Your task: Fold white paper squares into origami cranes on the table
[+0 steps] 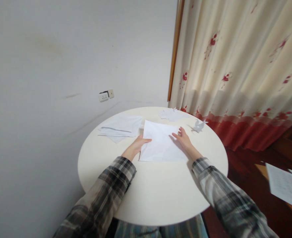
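A white sheet of paper lies in front of me on the round white table. My left hand grips its left edge, thumb on top and the other fingers hidden underneath. Over the sheet's right side is my right hand, its fingers apart and bent a little, with nothing held in them. Beyond my left hand rests a loose stack of white paper. A folded paper figure, like a bird with points, stands to the right of my right hand.
More white paper lies at the table's far edge, a small folded piece on it. A wall with a power socket rises behind on the left. A flowered curtain hangs at right. Written sheets lie at lower right.
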A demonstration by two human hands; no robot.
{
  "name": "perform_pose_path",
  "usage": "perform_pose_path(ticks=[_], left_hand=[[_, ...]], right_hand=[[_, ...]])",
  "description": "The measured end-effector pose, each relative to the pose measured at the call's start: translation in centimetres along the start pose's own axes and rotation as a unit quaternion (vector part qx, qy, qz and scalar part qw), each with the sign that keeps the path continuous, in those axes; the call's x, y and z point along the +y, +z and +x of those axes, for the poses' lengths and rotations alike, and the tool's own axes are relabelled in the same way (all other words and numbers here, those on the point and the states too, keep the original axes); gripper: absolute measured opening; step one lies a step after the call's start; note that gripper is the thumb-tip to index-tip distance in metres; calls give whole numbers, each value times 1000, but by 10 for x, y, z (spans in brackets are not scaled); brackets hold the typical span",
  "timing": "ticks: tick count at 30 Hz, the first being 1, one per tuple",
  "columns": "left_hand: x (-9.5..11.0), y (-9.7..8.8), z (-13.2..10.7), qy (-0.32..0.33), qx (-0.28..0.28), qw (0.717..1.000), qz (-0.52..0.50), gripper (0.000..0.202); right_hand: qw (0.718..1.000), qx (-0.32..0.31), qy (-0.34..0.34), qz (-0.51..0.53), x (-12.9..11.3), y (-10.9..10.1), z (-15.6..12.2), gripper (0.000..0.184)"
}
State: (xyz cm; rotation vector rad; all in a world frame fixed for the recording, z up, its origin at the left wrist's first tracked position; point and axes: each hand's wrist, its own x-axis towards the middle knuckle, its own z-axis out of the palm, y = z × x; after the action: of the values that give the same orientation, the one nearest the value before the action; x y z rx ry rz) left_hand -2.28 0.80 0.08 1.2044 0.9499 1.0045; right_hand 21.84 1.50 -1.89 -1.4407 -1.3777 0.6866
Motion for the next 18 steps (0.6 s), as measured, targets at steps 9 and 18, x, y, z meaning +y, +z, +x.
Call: perform_pose_path(ticks=[9,18], left_hand=[[-3,-6,3,-2,9,999,-51,53],[-6,-9,7,5,19,999,-51,54]], right_hand=[[946,-223,22,233,-13,-11,-18,55],[930,-204,55,301,-6,-9,-10,46]])
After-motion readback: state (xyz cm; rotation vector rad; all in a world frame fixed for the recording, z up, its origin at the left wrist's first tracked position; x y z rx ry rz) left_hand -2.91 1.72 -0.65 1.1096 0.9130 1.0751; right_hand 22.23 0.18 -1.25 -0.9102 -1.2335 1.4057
